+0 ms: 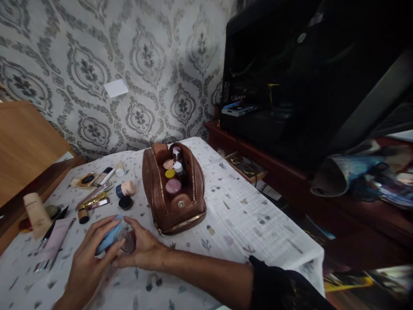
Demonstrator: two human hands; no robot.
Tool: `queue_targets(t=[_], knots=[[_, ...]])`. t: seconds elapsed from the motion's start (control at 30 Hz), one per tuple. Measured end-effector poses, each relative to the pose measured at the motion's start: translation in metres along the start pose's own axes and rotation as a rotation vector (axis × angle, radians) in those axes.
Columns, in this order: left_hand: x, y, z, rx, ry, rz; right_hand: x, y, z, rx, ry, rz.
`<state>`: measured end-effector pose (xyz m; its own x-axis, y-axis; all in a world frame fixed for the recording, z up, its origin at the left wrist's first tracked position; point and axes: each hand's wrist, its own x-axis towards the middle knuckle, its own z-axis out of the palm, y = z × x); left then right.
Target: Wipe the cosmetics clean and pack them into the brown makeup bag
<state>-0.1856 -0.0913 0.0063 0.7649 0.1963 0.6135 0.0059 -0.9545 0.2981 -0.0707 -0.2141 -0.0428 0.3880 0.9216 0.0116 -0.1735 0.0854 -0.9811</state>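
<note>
My left hand (pixel 88 256) is closed around a light blue piece that looks like a folded cloth (pixel 109 237). My right hand (pixel 143 247) grips a small clear round jar (pixel 128 243), pressed close to the blue cloth; the fingers partly hide both. Beyond my hands an unzipped brown cosmetic bag (pixel 172 221) stands open, with several bottles and a pink-lidded jar (pixel 173 186) inside. A round black lid (pixel 125 202) and a peach jar with a dark blue cap (pixel 126 188) rest just past my fingers.
Several tubes and makeup items lie at the left, including a beige tube (pixel 38 217) and a pink tube (pixel 58 243). A patterned white cloth (pixel 238 224) covers the table. To the right are a large black television (pixel 306 86) and a dark red stand (pixel 284 185).
</note>
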Motion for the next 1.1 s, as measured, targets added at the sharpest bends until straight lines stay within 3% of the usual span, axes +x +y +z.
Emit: queue_targets(t=[0.27, 0.5, 0.63, 0.7, 0.83, 1.0, 1.1], knots=[[0.000, 0.020, -0.012, 0.087, 0.069, 0.226, 0.000, -0.007, 0.006, 0.182, -0.064, 0.156], [-0.018, 0.011, -0.010, 0.127, -0.072, 0.047, 0.000, -0.012, 0.007, 0.368, 0.004, 0.302], [-0.019, 0.001, -0.005, 0.075, -0.122, 0.012, -0.004, -0.014, 0.009, 0.658, -0.094, 0.324], [-0.016, -0.003, -0.003, 0.071, -0.143, 0.029, -0.005, -0.014, 0.008, 0.687, -0.124, 0.319], [-0.009, 0.002, -0.003, 0.086, -0.110, 0.054, -0.001, -0.012, 0.004, 0.625, -0.149, 0.280], [-0.005, 0.018, -0.001, 0.136, 0.062, 0.062, 0.001, -0.008, 0.002, 0.558, -0.268, 0.236], [-0.006, 0.024, 0.003, 0.135, 0.113, 0.029, 0.001, -0.006, 0.002, 0.611, -0.231, 0.235]])
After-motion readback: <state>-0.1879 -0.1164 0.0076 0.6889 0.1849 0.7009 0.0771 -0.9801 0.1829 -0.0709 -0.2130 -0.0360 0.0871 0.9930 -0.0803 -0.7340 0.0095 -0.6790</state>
